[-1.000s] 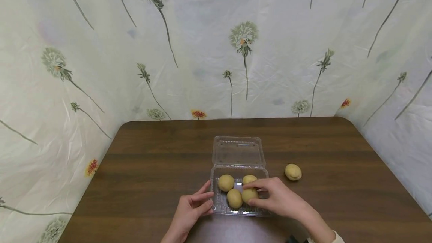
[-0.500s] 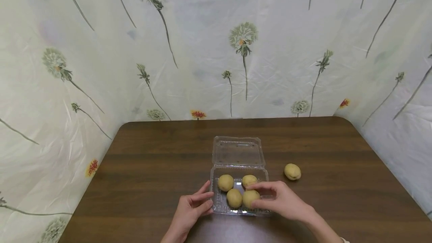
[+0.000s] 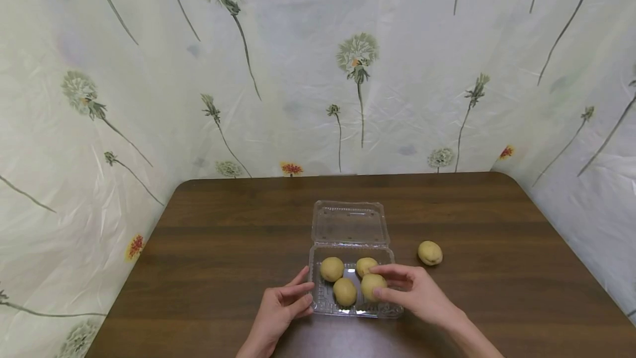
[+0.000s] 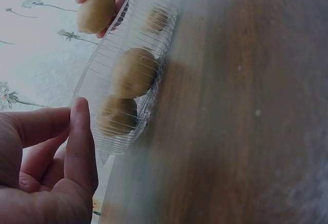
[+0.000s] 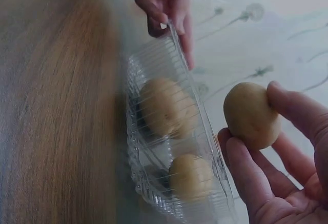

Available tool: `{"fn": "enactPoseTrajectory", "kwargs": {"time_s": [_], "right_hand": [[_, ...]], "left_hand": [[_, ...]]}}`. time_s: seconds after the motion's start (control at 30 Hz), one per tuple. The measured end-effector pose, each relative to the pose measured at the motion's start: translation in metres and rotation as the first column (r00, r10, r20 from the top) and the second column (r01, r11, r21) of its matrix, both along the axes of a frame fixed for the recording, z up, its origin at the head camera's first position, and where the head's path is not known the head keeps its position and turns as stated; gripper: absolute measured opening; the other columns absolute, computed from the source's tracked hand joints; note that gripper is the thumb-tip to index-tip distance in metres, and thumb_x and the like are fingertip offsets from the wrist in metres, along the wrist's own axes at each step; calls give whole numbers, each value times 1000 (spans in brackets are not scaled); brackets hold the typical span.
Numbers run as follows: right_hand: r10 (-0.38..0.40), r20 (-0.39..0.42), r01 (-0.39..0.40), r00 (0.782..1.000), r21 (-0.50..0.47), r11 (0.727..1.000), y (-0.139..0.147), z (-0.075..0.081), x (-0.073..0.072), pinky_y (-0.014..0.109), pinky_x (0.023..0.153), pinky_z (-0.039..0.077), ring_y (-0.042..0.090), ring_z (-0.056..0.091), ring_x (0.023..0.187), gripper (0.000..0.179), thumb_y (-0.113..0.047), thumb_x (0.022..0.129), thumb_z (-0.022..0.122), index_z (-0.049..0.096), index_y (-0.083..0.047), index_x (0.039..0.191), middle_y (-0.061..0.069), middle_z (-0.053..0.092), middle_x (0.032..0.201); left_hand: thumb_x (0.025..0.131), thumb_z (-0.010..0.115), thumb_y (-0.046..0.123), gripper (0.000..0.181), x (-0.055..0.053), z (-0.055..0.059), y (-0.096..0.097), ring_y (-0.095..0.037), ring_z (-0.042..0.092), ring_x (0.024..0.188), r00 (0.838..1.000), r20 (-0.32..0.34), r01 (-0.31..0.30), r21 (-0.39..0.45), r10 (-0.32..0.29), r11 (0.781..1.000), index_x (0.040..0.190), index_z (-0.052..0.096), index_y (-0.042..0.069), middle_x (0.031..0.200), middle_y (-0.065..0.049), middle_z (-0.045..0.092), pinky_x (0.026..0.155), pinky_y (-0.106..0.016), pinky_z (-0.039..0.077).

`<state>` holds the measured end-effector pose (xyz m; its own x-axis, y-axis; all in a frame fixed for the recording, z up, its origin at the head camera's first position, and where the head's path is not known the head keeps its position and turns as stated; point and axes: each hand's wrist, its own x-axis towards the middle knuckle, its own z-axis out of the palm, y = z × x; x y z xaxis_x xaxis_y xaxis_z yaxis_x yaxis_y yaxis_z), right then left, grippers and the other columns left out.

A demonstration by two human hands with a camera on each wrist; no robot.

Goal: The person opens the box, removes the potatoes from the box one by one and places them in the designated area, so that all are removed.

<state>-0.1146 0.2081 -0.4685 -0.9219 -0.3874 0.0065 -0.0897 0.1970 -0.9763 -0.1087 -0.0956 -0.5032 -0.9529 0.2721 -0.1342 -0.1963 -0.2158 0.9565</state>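
Observation:
Between the thumb and fingertips of my right hand (image 3: pixel 422 297) is a small yellow potato (image 5: pixel 251 115), held above the rim of a clear plastic clamshell container (image 3: pixel 355 315). Three more potatoes lie inside: one at the back left (image 3: pixel 332 269), one at the front middle (image 3: pixel 345 291) and one at the back right (image 3: pixel 366 266), partly behind my right fingertips in the head view. My left hand (image 3: pixel 278 311) pinches the container's left rim, thumb and fingers meeting at its edge (image 4: pixel 78 88). The container's lid (image 3: pixel 350 222) lies folded back, away from me.
Another potato (image 3: pixel 429 253) sits on the dark wooden table (image 3: pixel 238 236) to the right of the container. A pale curtain (image 3: pixel 298 70) with a dandelion print hangs behind the table and along both sides.
My right hand has shifted slightly to the right with the potato, moving it away from the front-middle one. The left hand has stayed at the container's left side.

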Motion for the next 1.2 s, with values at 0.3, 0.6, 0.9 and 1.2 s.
{"fn": "enactPoseTrajectory", "kwargs": {"time_s": [0.3, 0.6, 0.9, 1.2], "right_hand": [[-79, 73, 79, 994, 7, 997, 1, 1, 4, 30, 85, 56, 27, 61, 111, 41, -16, 90, 72, 62, -2, 127, 19, 56, 133], [-81, 76, 84, 994, -39, 996, 6, 0, 8, 30, 83, 57, 21, 65, 104, 44, -12, 90, 71, 58, 3, 129, 17, 60, 127], [-105, 74, 108, 992, -30, 994, 10, 2, 6, 29, 85, 56, 22, 65, 105, 43, -13, 90, 71, 59, 2, 129, 17, 63, 123], [-138, 86, 140, 987, -17, 990, 18, 3, 8, 27, 87, 54, 20, 65, 106, 45, -15, 91, 71, 58, 2, 130, 18, 63, 122]], "left_hand": [[89, 68, -3, 33, -1, -1, 0, -19, 54, 120, 1000, 2, -3, -8, 3, 1000, 119, 62, -14, 148, -15, 41, 80, -31, 59], [88, 68, -3, 33, -2, -2, 0, -18, 54, 121, 1000, 12, 0, -5, 0, 1000, 119, 62, -14, 148, -15, 42, 80, -31, 59], [89, 68, -3, 33, -3, 1, -1, -19, 54, 121, 1000, 7, -6, -11, 6, 1000, 119, 62, -14, 148, -14, 42, 80, -32, 59], [90, 67, -2, 34, 0, -2, 0, -20, 50, 125, 1000, -1, 14, 3, -14, 1000, 120, 60, -15, 149, -16, 40, 81, -32, 58]]}}
